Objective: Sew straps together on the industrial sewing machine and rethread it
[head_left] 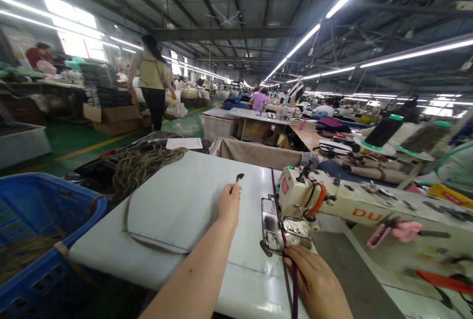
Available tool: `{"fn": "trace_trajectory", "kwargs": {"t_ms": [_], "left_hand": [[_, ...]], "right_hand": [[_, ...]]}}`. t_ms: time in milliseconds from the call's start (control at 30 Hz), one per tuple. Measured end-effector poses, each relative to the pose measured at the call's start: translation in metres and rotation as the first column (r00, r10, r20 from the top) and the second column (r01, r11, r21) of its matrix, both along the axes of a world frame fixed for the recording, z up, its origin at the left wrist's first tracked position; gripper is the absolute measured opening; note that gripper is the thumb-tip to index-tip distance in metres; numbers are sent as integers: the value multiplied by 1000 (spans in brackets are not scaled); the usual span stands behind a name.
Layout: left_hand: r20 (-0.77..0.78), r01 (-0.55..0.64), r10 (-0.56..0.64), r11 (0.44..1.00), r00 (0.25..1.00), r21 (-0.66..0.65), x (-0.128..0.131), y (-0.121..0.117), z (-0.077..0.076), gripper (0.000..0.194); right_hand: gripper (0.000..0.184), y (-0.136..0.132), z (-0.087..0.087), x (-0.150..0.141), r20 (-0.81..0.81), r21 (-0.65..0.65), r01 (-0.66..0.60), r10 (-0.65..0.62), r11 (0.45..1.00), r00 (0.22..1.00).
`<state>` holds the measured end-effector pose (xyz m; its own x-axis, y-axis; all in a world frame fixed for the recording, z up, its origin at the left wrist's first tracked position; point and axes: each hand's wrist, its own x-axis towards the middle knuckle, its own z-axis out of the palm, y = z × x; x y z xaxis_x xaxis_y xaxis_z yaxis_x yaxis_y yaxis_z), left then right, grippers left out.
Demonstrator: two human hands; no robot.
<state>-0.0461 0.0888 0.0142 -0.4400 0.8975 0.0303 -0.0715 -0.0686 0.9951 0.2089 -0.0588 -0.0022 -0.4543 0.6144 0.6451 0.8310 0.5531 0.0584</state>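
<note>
- Clearly the main risk sits at the sewing machine [332, 200]: the right hand [318, 284] pins a dark purple strap [294, 284] to the desk [185, 210] just in front of the needle plate [275, 225], fingers closed down on it, so a fingertip could slide in under the needle.
- The strap runs from the desk's near edge up through the machine head; if the right hand pulls sideways, I judge the strap would skew.
- The left hand [229, 203] is stretched forward, fingers pinched on a small dark tool [239, 177], well apart from the machine; it could slip out onto the desk.
- A tan strap [148, 240] loops across the desk's left part and could snag the forearm.
- Open room lies on the white surface left of the machine; a blue basket [44, 240] crowds the left edge, and cord [140, 163] is heaped at the far corner.
</note>
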Motion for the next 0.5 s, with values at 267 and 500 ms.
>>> {"fn": "trace_trajectory", "kwargs": {"t_ms": [267,500], "left_hand": [[-128,-56,55,998,990,-7,-4,-2,8,21],[-147,-83,81,996,986,-10,-6,2,1,24]], "right_hand": [[29,6,-6,4,22,66,-30,29,997,999],[30,4,0,2,33,53,-20,18,998,999]]}}
